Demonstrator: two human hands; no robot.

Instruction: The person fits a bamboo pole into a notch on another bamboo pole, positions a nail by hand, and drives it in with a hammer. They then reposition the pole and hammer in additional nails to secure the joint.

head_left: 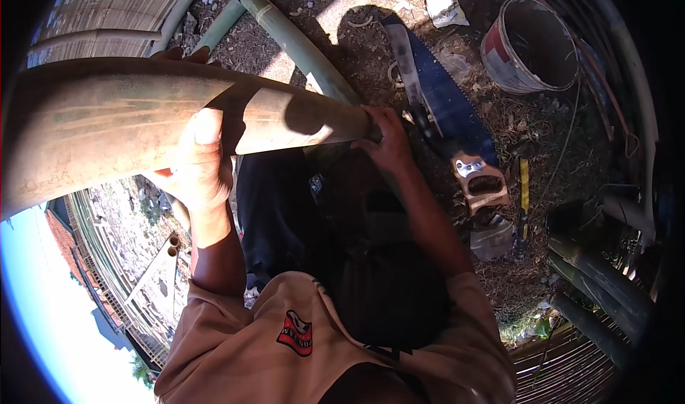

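Holding the bamboo pole (128, 119) above the ground (549, 144), my left hand (198, 163) wrapped beneath and right hand (390, 139) seemingly clasping its shadowed end, I could lose it to a twist if either grip loosens.

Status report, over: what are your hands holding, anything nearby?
Left hand clasping thick, round, tan bamboo pole; right hand at one end. Blue-bladed, wooden-handled handsaw lying nearby, not touching.

The brown earth ground (549, 129) carries a blue-bladed, wooden-handled handsaw (452, 94), a thin yellow tool (524, 190) and a round, red-and-white plastic bucket (494, 53).
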